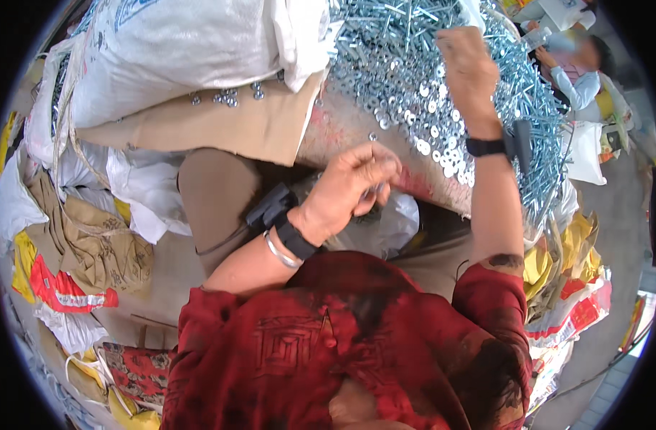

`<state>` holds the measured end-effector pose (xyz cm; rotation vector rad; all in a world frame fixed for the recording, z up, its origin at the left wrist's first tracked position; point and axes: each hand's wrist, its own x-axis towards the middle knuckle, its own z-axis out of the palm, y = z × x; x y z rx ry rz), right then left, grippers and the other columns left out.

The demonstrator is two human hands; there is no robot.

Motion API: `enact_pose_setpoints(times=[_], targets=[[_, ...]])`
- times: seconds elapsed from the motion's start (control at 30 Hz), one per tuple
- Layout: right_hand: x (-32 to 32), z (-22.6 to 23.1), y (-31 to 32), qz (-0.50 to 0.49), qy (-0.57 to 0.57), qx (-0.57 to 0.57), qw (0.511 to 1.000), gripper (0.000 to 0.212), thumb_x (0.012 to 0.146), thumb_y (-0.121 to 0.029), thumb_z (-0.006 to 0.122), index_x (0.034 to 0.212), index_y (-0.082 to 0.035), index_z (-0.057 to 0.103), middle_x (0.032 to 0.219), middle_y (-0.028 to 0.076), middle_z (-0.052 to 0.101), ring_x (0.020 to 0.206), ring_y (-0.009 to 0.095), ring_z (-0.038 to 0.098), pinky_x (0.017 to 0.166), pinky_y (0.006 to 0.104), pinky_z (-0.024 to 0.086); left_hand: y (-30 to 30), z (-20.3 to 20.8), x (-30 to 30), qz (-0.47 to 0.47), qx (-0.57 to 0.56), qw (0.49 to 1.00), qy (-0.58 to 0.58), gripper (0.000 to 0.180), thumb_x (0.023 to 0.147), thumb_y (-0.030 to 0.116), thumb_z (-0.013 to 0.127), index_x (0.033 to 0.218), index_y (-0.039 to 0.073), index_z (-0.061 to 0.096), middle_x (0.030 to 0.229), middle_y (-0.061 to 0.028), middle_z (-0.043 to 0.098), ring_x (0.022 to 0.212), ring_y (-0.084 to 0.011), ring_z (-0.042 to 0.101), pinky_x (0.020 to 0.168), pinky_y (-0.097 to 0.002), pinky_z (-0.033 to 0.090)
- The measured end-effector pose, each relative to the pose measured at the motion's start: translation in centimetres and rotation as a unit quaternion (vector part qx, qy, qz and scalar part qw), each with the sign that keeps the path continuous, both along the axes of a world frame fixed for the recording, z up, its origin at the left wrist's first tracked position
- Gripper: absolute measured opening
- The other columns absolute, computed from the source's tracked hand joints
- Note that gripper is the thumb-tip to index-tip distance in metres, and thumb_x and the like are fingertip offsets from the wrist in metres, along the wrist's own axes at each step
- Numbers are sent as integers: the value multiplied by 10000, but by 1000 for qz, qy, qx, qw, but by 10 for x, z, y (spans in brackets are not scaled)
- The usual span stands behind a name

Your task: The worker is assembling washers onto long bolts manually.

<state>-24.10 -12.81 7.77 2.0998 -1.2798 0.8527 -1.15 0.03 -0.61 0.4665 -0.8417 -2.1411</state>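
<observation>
My left hand hangs just off the near edge of the worktable, its fingers curled together. A bit of something greyish shows between them, too small to name. Farther off to the right, my right hand is over the heap, fingers bent inward and slightly blurred; what they pinch, if anything, is hidden. Beneath and around it lie long shiny bolts and a spread of flat round washers. One small nut rests close to my left fingertips.
A large white woven sack sits at the far left beside a brown cardboard sheet with several loose nuts. Crumpled brown sacks lie on the left floor, yellow and red bags at right. Another person sits at the far right.
</observation>
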Motion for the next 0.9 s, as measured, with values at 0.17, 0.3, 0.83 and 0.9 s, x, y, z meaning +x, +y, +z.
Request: enact_pose_setpoints(times=[0.17,0.3,0.83,0.9], targets=[[23,37,134,-34,-352,159,922,91,957,-101,599,964,-21,643,935,48,677,689,138,673,600,251,500,-4,-7,7,8,88,995,38,226,990,246,592,1003,23,626,710,-25,532,488,-73,428,396,-209,314],[26,33,207,8,-421,172,891,186,1003,-136,535,977,34,605,977,135,688,681,178,686,623,260,538,0,-11,6,-32,133,985,107,274,1017,278,536,1051,18,613,700,-54,541,458,-91,411,392,-222,310],[42,5,246,160,-674,140,707,207,1037,-152,434,1073,37,512,1021,238,653,781,295,714,706,411,620,24,8,1,-116,13,990,83,371,1043,324,472,1028,-7,640,604,-16,450,436,-65,358,394,-207,285],[40,5,244,141,-702,162,679,215,1039,-156,433,1073,39,517,1003,227,654,743,271,707,686,391,617,23,9,2,-131,2,988,88,382,1042,324,476,1066,-16,649,599,-5,436,436,-56,343,395,-204,277]])
